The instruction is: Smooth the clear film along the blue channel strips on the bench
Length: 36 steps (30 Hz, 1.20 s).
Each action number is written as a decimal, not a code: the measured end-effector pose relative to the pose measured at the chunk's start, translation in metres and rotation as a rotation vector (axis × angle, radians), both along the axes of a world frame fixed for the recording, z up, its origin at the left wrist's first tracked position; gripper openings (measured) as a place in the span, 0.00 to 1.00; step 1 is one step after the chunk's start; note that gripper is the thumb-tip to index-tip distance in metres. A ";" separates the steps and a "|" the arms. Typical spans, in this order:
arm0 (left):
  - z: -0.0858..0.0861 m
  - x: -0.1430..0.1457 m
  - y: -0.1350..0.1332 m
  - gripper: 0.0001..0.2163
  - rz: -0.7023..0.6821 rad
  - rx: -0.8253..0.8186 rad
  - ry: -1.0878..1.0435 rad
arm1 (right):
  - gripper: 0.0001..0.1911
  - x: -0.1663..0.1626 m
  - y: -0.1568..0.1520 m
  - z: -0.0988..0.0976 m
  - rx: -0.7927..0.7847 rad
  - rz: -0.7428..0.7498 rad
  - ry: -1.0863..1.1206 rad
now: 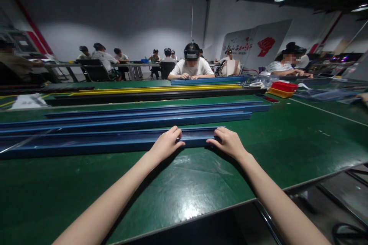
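A long blue channel strip (109, 143) lies flat across the green table in front of me, with its right end near my right hand. My left hand (168, 141) grips the strip from above, thumb on the near wall and fingers over the far side. At the right end, my right hand (228, 141) holds the same strip in a like way. Between the two hands a short stretch of the channel shows. A clear plastic strip (31, 139) crosses the channel at the far left. What the fingertips touch inside the channel is partly hidden.
More blue channels (161, 116) lie just beyond, then yellow and black strips (161, 91). Red and yellow trays (283, 88) and a phone (271, 99) lie at the right. A co-worker (191, 65) sits opposite. The green table's (184, 187) near edge runs below my forearms.
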<state>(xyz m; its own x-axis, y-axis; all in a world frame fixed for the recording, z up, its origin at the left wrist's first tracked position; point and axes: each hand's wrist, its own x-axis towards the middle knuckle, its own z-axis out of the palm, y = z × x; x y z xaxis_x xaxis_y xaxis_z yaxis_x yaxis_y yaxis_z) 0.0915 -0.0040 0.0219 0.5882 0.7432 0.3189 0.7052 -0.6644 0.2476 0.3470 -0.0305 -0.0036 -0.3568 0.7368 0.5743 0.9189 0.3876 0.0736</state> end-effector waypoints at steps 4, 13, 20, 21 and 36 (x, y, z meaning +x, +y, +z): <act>0.000 -0.001 0.007 0.08 -0.018 -0.044 -0.028 | 0.23 0.000 0.001 0.000 0.027 0.009 -0.023; -0.001 -0.001 0.014 0.10 -0.051 -0.106 -0.026 | 0.22 -0.001 -0.002 0.002 0.045 -0.003 -0.031; 0.006 -0.001 0.012 0.11 -0.027 -0.061 0.106 | 0.21 -0.002 -0.002 0.002 0.041 0.003 -0.011; 0.007 -0.001 0.011 0.11 -0.016 -0.058 0.122 | 0.21 -0.002 -0.003 0.002 0.041 0.002 -0.006; -0.005 -0.002 0.002 0.09 0.044 0.000 0.078 | 0.21 0.001 -0.007 -0.002 0.021 -0.038 0.015</act>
<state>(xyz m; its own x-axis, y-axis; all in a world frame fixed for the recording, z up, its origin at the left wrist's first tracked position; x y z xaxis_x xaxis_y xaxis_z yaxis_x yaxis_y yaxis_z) 0.0898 -0.0023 0.0173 0.5780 0.7690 0.2731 0.7509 -0.6322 0.1910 0.3476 -0.0373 -0.0052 -0.3198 0.7375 0.5949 0.9340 0.3508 0.0672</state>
